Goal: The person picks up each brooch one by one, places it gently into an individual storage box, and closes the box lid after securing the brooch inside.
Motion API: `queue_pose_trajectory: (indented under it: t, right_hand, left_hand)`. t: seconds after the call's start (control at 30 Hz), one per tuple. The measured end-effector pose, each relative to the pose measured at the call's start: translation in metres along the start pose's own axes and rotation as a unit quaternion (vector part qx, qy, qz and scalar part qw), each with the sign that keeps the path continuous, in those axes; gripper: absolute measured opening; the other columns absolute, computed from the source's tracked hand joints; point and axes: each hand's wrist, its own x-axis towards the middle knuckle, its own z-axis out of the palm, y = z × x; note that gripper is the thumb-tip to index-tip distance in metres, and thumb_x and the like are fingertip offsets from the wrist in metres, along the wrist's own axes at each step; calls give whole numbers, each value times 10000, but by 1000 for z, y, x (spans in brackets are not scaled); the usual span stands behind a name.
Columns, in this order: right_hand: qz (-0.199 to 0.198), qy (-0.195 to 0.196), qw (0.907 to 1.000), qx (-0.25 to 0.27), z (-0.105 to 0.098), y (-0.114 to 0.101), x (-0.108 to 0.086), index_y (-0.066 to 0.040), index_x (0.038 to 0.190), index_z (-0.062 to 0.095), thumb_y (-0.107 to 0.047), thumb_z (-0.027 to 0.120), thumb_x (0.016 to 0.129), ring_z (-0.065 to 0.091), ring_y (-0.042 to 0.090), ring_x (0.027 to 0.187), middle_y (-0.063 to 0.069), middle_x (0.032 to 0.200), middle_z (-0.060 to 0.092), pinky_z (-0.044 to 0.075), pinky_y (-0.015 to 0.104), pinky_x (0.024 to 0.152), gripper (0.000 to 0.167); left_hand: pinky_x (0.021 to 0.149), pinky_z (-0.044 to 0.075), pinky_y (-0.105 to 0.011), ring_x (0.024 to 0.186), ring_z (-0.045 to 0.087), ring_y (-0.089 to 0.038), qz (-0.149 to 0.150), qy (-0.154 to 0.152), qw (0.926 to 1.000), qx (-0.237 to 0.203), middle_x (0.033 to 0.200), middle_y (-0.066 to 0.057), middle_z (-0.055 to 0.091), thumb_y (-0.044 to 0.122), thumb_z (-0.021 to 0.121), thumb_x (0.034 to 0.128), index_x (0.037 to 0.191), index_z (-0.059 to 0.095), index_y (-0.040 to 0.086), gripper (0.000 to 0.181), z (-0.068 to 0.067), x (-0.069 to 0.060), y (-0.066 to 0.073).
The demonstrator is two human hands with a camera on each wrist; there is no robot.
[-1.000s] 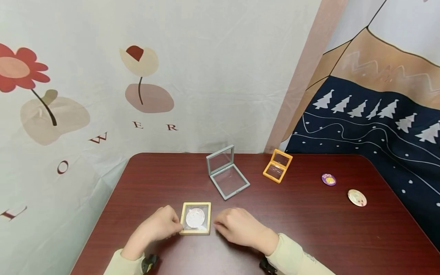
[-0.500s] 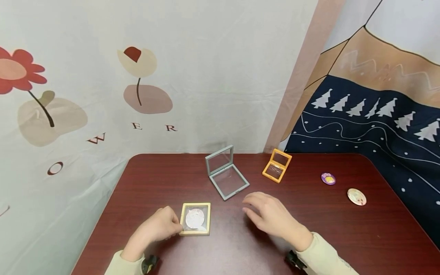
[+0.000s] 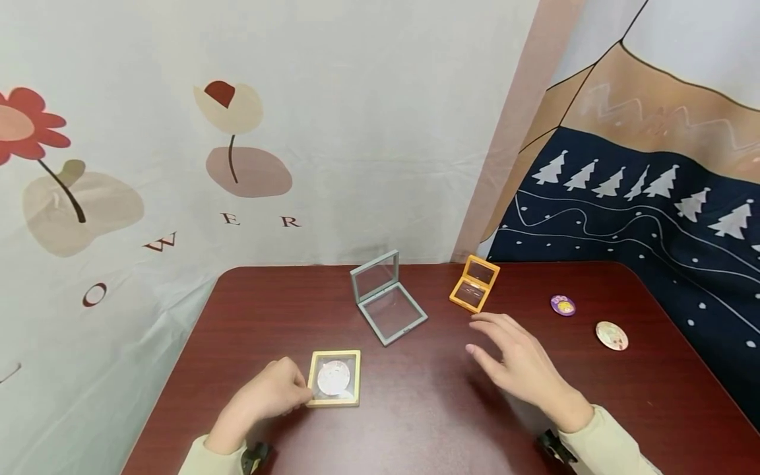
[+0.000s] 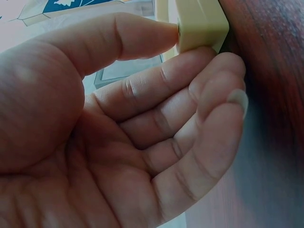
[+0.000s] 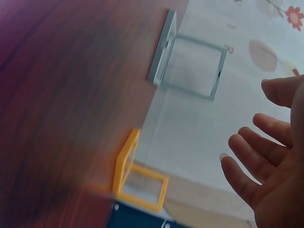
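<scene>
A yellow square display case with a clear window lies closed on the table, a round pale badge visible inside it. My left hand pinches the case's near left corner between thumb and index finger; the left wrist view shows the thumb on the yellow edge. Over the table to the right hovers my right hand, fingers spread and holding nothing. Its fingertips point toward a small orange case that stands open. A larger grey case, also open, stands left of the orange one.
At the right of the dark red table lie a purple round badge and a cream round badge. A printed cloth hangs behind the table's back edge.
My right hand has moved away from the yellow case, to the right, and its fingers have spread. The left hand stays at the yellow case's corner. The view has shifted slightly.
</scene>
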Motion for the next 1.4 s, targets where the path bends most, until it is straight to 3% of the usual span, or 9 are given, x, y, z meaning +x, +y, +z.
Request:
queue_pose_trajectory:
  t: [0.23,0.53,0.7,0.83,0.93,1.1,1.23,1.4]
  right_hand:
    - [423,121,9985,-317,-22,25,-17,-49,1232,703,-155,880,803,615,264,1180,84,1300,669,387,238,1026,476]
    - [787,243,9948,-594,-45,53,-39,-31,1285,672,-134,888,776,580,355,1205,150,1333,644,358,260,1044,562]
    - [969,299,9918,-784,-55,65,-50,-27,1358,635,-178,891,776,557,388,1233,182,1391,618,402,354,1070,654]
    - [1250,284,9882,-842,-64,76,-56,-7,1402,599,-230,879,811,525,433,1279,211,1449,572,419,573,1057,691]
    - [1467,218,9851,-866,-70,83,-59,22,1410,576,-249,867,834,499,459,1291,243,1459,544,409,672,985,700]
    - [1702,158,9821,-792,-79,93,-63,65,1433,536,-263,831,882,455,517,1317,295,1484,498,300,620,1167,706]
    - [1786,179,9807,-771,-85,102,-66,83,1447,512,-274,801,912,431,546,1328,321,1496,473,214,567,1232,705]
    - [1889,95,9786,-813,-87,114,-70,101,1446,495,-283,788,926,418,573,1321,346,1501,450,212,627,1209,710]
  left_hand:
    - [450,349,-232,405,400,-41,-69,-60,9999,54,444,110,476,69,714,778,492,605,125,312,-1,0,1]
    - [468,398,-260,434,454,-72,66,-177,9998,106,466,99,505,73,727,817,546,651,88,282,-4,-3,1]
    - [470,363,-252,444,426,-70,95,-211,9995,230,460,112,464,73,734,819,530,623,96,310,-7,-2,4]
    - [486,300,-252,478,356,-75,-9,-175,9991,390,475,118,363,103,768,831,514,560,129,380,-9,-1,7]
    - [496,259,-259,498,303,-87,-237,12,9986,474,501,99,313,157,777,872,527,491,143,448,-11,0,12]
    - [509,291,-300,534,367,-126,-492,675,9946,619,567,55,386,268,735,945,649,532,148,378,-15,5,27]
    - [520,356,-349,597,488,-162,-432,1086,9903,755,631,43,523,327,714,967,811,678,172,223,-17,13,44]
    - [555,422,-373,662,569,-163,-225,1382,9867,827,726,52,624,312,718,975,940,741,161,156,-16,27,58]
